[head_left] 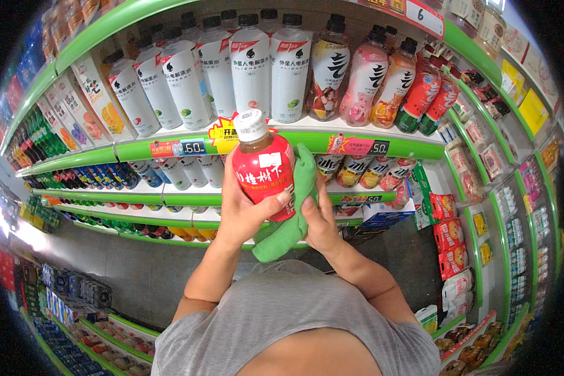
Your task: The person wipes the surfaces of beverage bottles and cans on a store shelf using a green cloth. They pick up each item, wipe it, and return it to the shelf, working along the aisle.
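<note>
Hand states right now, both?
Left hand: closed around the red bottle.
Right hand: holding the green cloth against the bottle's side.

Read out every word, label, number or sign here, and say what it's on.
I don't copy printed text, but it stands here:
Red bottle in the left hand: large white characters.
White bottles, upper shelf: dark characters.
Pink bottle: bold black characters.
Dark price tag on the shelf edge: pale digits.
Small bottles, far left: too small to read.
</note>
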